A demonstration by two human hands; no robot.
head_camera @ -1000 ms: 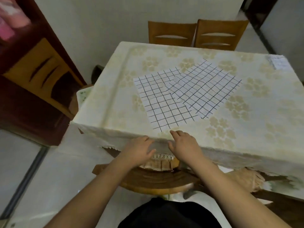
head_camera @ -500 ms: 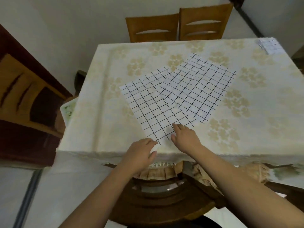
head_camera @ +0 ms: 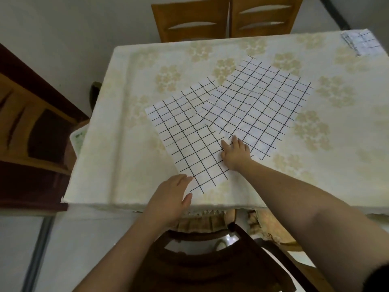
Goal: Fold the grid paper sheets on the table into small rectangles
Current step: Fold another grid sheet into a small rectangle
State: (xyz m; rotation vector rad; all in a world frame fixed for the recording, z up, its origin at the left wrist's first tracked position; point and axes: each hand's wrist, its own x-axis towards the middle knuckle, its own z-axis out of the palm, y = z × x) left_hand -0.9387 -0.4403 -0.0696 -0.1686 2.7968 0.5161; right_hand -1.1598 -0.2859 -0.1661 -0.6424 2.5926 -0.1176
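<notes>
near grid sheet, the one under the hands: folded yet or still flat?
Flat, not folded. The near grid sheet lies spread on the tablecloth, full grid showing. Right hand rests on it; left hand at its near corner.

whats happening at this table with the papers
A person leans over a cloth-covered table where two grid paper sheets lie flat and overlapping. The right hand rests on the nearer sheet, by the edge of the farther sheet. The left hand hovers open at its near corner. Neither sheet is folded yet.
</notes>
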